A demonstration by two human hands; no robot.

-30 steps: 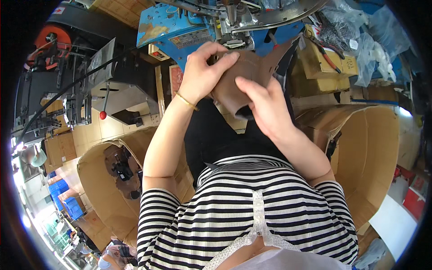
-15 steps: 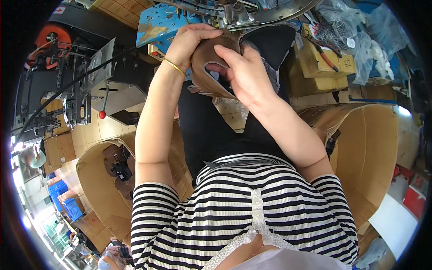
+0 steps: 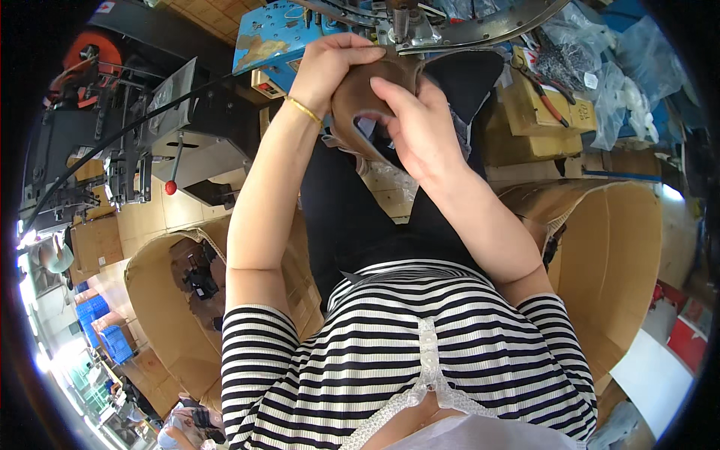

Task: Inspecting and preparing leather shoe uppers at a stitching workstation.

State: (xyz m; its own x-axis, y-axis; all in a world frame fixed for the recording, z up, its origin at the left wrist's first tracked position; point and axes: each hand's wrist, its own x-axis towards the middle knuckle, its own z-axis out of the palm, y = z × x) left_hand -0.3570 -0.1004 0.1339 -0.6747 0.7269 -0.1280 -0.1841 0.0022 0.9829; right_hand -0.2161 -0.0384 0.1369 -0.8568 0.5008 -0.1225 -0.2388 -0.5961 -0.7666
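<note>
A brown leather shoe upper (image 3: 361, 95), its opening turned toward me, is held between both hands just under the metal head of a machine (image 3: 403, 28). My left hand (image 3: 330, 66), with a gold bangle at the wrist, pinches the upper's far left edge between thumb and fingers. On the near right side, my right hand (image 3: 424, 126) grips it, thumb on the brown outside and some fingers tucked behind or inside. The upper's far edge reaches the machine's head; the exact contact is hidden. Behind my right hand lies a piece of black material (image 3: 466, 75).
Cardboard boxes stand at my left (image 3: 166, 307) and right (image 3: 611, 262). Red-handled pliers (image 3: 551, 103) lie on a carton at the far right, beside plastic bags (image 3: 626, 94). A blue machine housing (image 3: 276, 43) is at the far left, near a red-knobbed lever (image 3: 171, 186).
Both hands and the shoe upper have shifted slightly to the right in the picture, and the machine head has shifted likewise. The upper has turned a little; both grips stay on it.
</note>
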